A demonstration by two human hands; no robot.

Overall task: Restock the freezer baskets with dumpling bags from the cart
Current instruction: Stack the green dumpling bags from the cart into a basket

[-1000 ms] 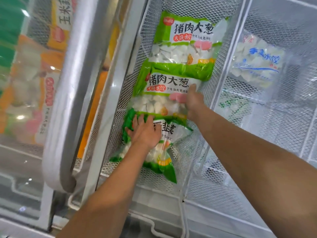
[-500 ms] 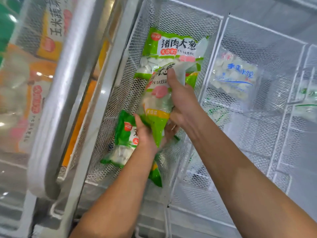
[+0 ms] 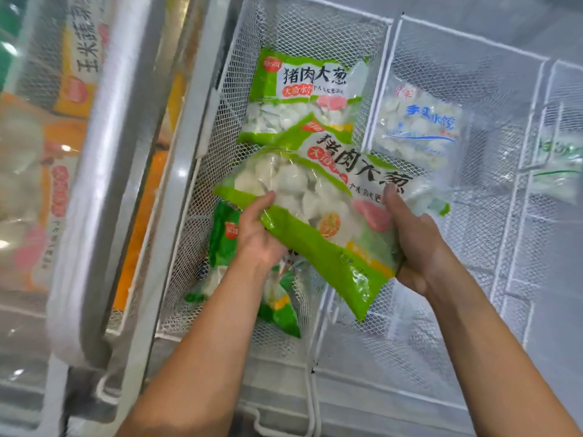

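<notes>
The head camera looked down into a white wire freezer basket [image 3: 284, 29]. Both hands held one green dumpling bag [image 3: 318, 212] tilted over the basket's middle, its lower end hanging over the right wall toward the neighbouring basket [image 3: 473, 45]. The left hand [image 3: 255, 234] gripped the bag's left edge, fingers curled up and over the plastic. The right hand [image 3: 416, 244] clasped the bag's right side, thumb lying along the printed front and fingers wrapped behind.

A second green bag [image 3: 303, 93] lay flat at the far end of the same basket, its near edge hidden under the held bag. A third green bag [image 3: 227, 253] lay crumpled at the near end, partly beneath the left wrist.

In the neighbouring basket a clear bag with blue lettering [image 3: 419, 127] leaned against the shared wire wall. Further right, another pale bag [image 3: 555, 165] showed blurred through mesh. To the left, a grey freezer frame [image 3: 126, 152] ran diagonally, with orange packets [image 3: 75, 70] behind glass.
</notes>
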